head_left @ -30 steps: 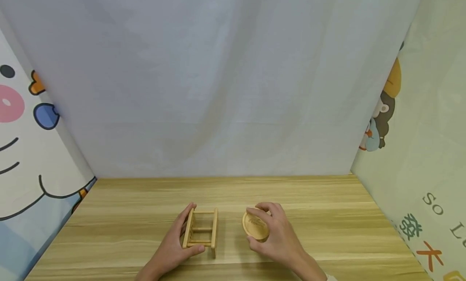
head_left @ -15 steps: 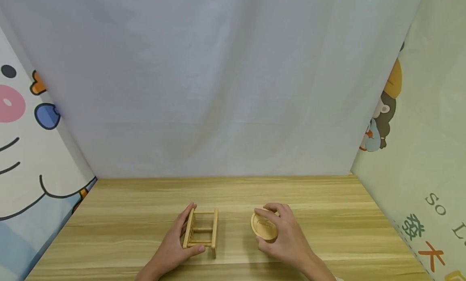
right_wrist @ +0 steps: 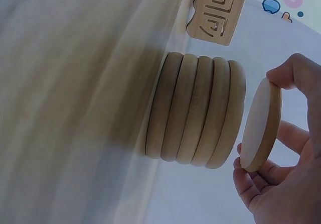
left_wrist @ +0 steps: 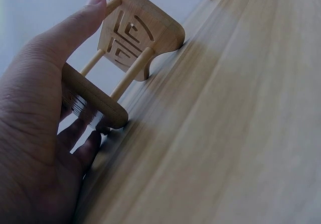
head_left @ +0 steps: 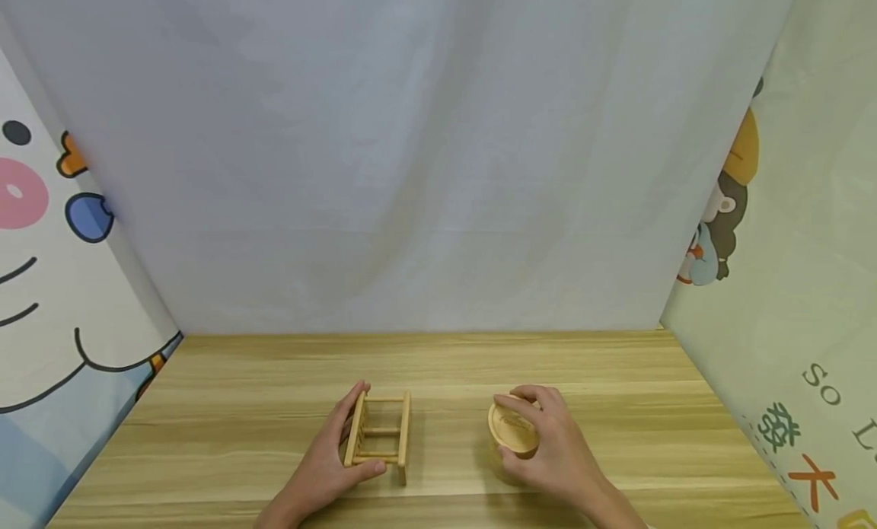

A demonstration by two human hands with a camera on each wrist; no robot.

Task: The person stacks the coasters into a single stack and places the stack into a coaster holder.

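Observation:
My left hand (head_left: pixel 325 457) grips a small wooden coaster rack (head_left: pixel 404 438), made of two cut-out side panels joined by rods. In the left wrist view the thumb lies at a top rod and the fingers curl around the near panel, which stands on the table. My right hand (head_left: pixel 548 449) pinches a round wooden coaster (head_left: pixel 510 430) by its rim, thumb on one side and fingers on the other. Seen from the right wrist, this coaster is tilted slightly, with a narrow gap over a stack of several matching coasters (right_wrist: pixel 195 111). The hand and coaster largely hide that stack in the head view.
The wood-grain table (head_left: pixel 274 361) runs back to a pale hanging cloth (head_left: pixel 411 171). Cartoon-printed panels stand on both sides, the left panel (head_left: pixel 89 301) and the right panel (head_left: pixel 774 323). Bare tabletop lies between rack and stack.
My right hand has carried the coaster a short way to the right, away from the rack. The left hand and the rack have stayed in place.

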